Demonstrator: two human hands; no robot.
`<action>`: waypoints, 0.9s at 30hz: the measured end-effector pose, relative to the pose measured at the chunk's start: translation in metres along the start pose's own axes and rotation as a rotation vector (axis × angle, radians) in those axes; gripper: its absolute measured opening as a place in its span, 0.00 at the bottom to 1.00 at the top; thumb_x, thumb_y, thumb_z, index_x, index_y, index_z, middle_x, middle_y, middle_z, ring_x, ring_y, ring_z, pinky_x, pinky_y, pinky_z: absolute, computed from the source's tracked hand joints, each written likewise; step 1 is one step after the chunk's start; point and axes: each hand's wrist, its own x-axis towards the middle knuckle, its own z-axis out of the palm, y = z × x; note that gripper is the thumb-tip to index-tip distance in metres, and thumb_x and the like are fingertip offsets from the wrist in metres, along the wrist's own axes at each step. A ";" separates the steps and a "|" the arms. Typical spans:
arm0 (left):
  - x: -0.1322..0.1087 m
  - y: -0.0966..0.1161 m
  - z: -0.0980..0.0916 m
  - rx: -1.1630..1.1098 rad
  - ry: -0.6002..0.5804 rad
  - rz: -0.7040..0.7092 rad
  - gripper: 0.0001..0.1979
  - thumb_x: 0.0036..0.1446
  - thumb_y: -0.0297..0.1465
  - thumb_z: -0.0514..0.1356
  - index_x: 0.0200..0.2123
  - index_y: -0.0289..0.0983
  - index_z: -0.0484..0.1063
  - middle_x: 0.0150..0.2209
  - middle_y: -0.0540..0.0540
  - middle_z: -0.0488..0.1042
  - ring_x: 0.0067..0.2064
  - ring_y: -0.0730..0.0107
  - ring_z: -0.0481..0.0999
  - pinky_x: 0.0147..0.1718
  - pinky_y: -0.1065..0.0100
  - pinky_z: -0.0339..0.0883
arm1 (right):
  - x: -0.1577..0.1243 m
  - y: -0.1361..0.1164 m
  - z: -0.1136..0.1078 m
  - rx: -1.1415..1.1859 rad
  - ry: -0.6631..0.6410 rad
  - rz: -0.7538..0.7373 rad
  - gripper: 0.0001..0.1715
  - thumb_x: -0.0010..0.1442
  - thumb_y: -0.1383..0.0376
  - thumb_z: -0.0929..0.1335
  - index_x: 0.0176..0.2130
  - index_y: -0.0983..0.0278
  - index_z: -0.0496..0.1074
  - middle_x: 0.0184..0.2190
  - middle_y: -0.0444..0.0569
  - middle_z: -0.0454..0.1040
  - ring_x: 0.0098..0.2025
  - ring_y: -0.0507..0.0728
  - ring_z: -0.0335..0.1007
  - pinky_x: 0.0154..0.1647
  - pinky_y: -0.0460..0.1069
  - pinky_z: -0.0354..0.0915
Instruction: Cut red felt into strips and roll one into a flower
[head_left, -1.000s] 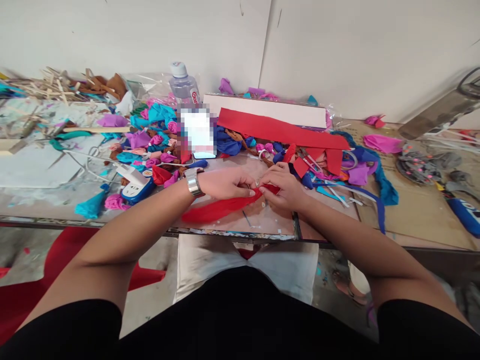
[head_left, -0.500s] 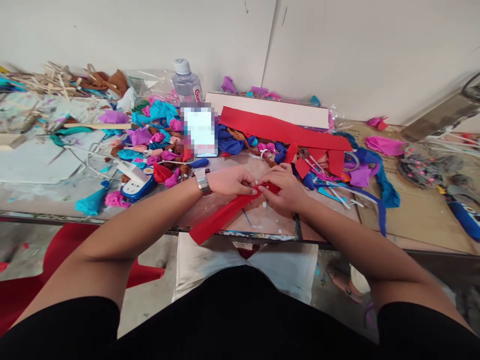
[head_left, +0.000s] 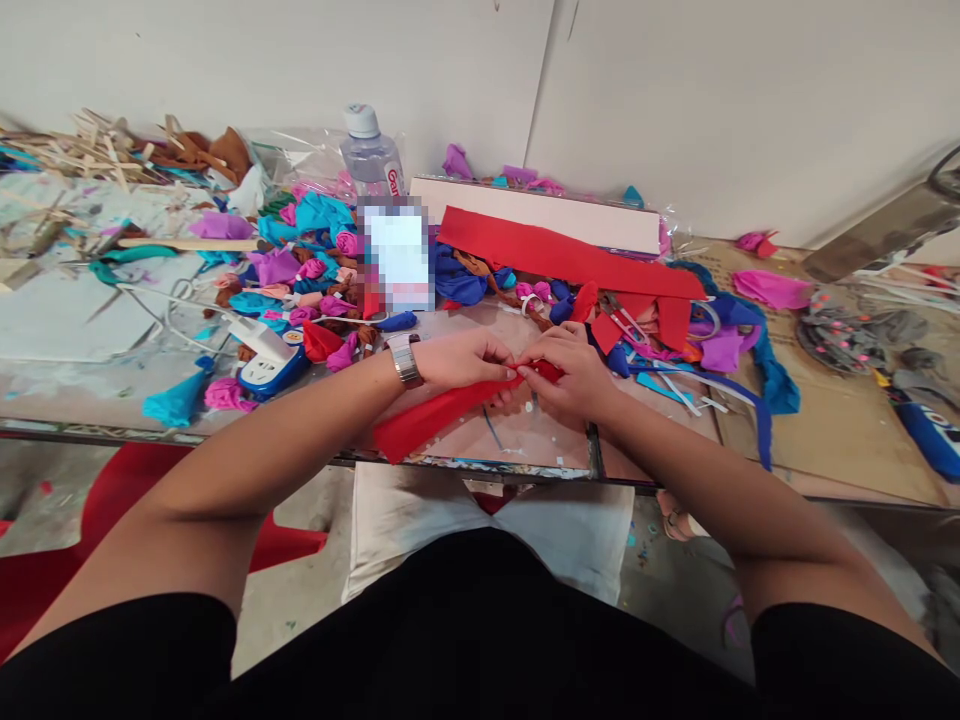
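Observation:
A red strip (head_left: 431, 415), crepe paper or thin cloth by its look, runs over the table's front part and ends near the edge. My left hand (head_left: 466, 360), with a metal watch on the wrist, pinches it between thumb and fingers at its upper end. Touching fingertips with it, my right hand (head_left: 576, 375) is closed on the bunched end of the same strip. Part of that gathered end is covered by my right fingers. A wider red piece (head_left: 555, 255) lies beyond my hands, and scissors (head_left: 626, 320) rest beside smaller red scraps.
Rolled and knotted coloured pieces (head_left: 300, 270) cover the left middle. A bottle (head_left: 373, 160) and a lit phone (head_left: 397, 260) stand behind. A blue-and-white power strip (head_left: 274, 365) is near my left forearm. Cardboard (head_left: 840, 430) lies at right, pliers (head_left: 124, 260) at left.
The strip's free end has risen and shifted slightly left, and it spreads wider. My left fingers have moved down under the strip's edge. My right hand has barely moved.

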 end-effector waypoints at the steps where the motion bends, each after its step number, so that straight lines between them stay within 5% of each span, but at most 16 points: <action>1: 0.000 0.000 -0.001 -0.046 -0.023 -0.010 0.11 0.68 0.36 0.63 0.41 0.34 0.80 0.34 0.44 0.85 0.33 0.69 0.84 0.37 0.71 0.77 | 0.000 -0.001 0.000 0.005 -0.001 -0.001 0.10 0.73 0.57 0.70 0.42 0.58 0.80 0.38 0.47 0.86 0.42 0.60 0.78 0.55 0.62 0.59; 13: -0.002 0.003 -0.009 -0.224 -0.038 -0.106 0.10 0.59 0.33 0.73 0.39 0.31 0.84 0.35 0.39 0.86 0.35 0.65 0.86 0.43 0.67 0.81 | 0.001 0.001 0.000 -0.016 0.011 -0.086 0.07 0.74 0.62 0.70 0.45 0.57 0.81 0.39 0.44 0.87 0.41 0.59 0.78 0.54 0.60 0.59; 20: -0.002 0.003 -0.006 -0.337 0.058 -0.144 0.13 0.63 0.38 0.69 0.38 0.32 0.83 0.33 0.41 0.84 0.33 0.66 0.85 0.37 0.69 0.79 | 0.002 0.003 -0.003 -0.122 0.051 -0.161 0.06 0.74 0.63 0.70 0.44 0.58 0.80 0.40 0.45 0.87 0.42 0.59 0.78 0.55 0.61 0.59; 27: -0.002 0.003 -0.006 -0.200 0.045 -0.079 0.11 0.63 0.36 0.68 0.39 0.33 0.82 0.35 0.40 0.86 0.32 0.67 0.84 0.38 0.66 0.79 | 0.000 0.003 -0.002 -0.133 -0.001 -0.077 0.10 0.75 0.58 0.69 0.44 0.56 0.81 0.40 0.46 0.88 0.44 0.62 0.78 0.57 0.63 0.58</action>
